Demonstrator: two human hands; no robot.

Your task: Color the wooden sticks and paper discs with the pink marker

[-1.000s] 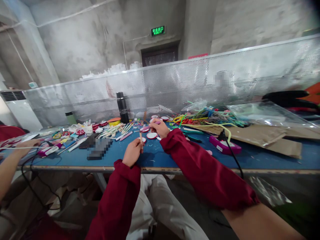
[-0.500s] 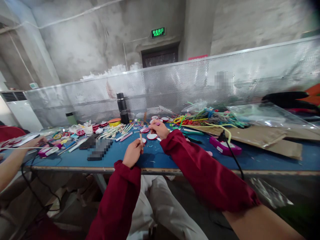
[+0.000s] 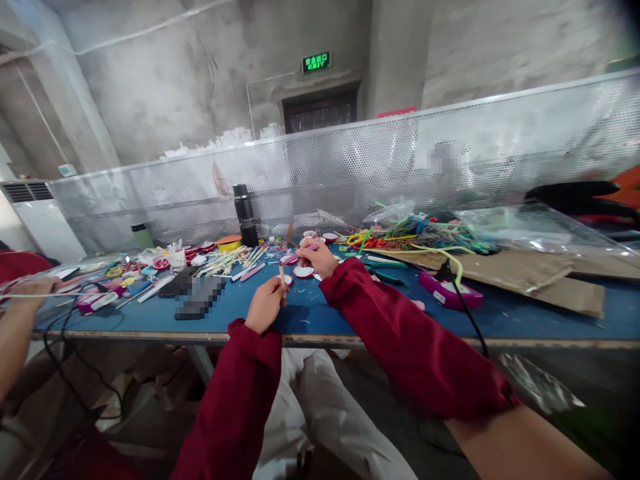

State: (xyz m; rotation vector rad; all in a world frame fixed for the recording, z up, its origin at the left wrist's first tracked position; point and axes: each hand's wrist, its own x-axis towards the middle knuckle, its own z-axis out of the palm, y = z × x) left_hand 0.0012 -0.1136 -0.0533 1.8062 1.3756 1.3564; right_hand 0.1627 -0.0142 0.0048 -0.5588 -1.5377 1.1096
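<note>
My left hand (image 3: 265, 303) is closed round a thin pale stick (image 3: 282, 275) that points up, just above the blue table (image 3: 350, 313). My right hand (image 3: 320, 258) reaches further out and pinches a pink stick (image 3: 308, 248) over small white and red round discs (image 3: 303, 271). Both arms wear dark red sleeves.
Sticks and small craft parts (image 3: 225, 261) litter the left middle, by a black bottle (image 3: 245, 215). Coloured pipe cleaners (image 3: 415, 233), cardboard (image 3: 520, 270), plastic bags and a pink device with a black cable (image 3: 447, 291) lie to the right. Another person's hand (image 3: 35, 288) works at far left. A perforated metal screen (image 3: 400, 167) backs the table.
My hands stay almost still. The other person's hand at far left has shifted slightly left.
</note>
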